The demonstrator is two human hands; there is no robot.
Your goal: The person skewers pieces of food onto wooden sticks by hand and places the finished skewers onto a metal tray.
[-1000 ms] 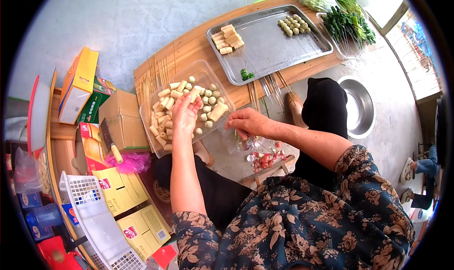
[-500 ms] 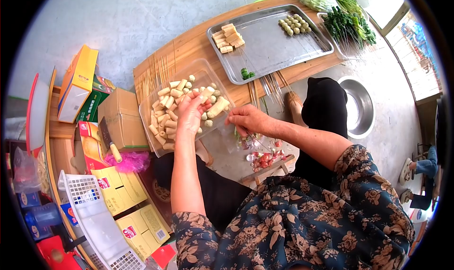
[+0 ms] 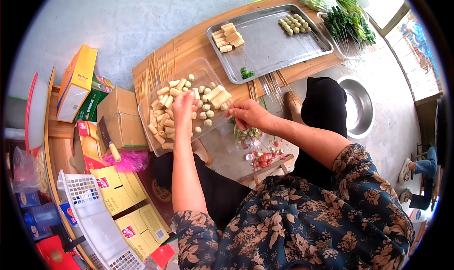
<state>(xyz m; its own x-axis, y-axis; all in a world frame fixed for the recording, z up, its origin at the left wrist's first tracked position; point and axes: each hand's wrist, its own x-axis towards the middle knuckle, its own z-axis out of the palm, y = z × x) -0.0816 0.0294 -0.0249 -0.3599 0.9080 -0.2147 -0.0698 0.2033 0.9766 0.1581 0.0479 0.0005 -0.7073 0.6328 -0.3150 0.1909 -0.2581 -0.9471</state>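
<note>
My right hand (image 3: pixel 247 114) is closed in a pinch on a thin skewer, which is barely visible. Two pale beige rolls (image 3: pixel 219 97) sit side by side on it, just left of the fingertips. My left hand (image 3: pixel 183 107) is over the clear plastic bin (image 3: pixel 147 110), among loose beige rolls (image 3: pixel 166 100) and round greenish balls (image 3: pixel 203 115). Its fingers point down and are partly hidden, so whether they grip a roll is unclear. On the metal tray (image 3: pixel 265 50) lie a stack of skewered rolls (image 3: pixel 228 37) and a group of greenish balls (image 3: pixel 294 24).
Bare skewers (image 3: pixel 158 71) lie behind the bin on the wooden table (image 3: pixel 189 38). Leafy greens (image 3: pixel 350 26) are at the table's far right. A steel basin (image 3: pixel 359 107) stands on the floor. Left are a cardboard box (image 3: pixel 124 121), a knife (image 3: pixel 109 140) and a white basket (image 3: pixel 94 222).
My left hand has moved left and back over the bin, leaving a second roll beside the first on the skewer. My right hand has barely moved.
</note>
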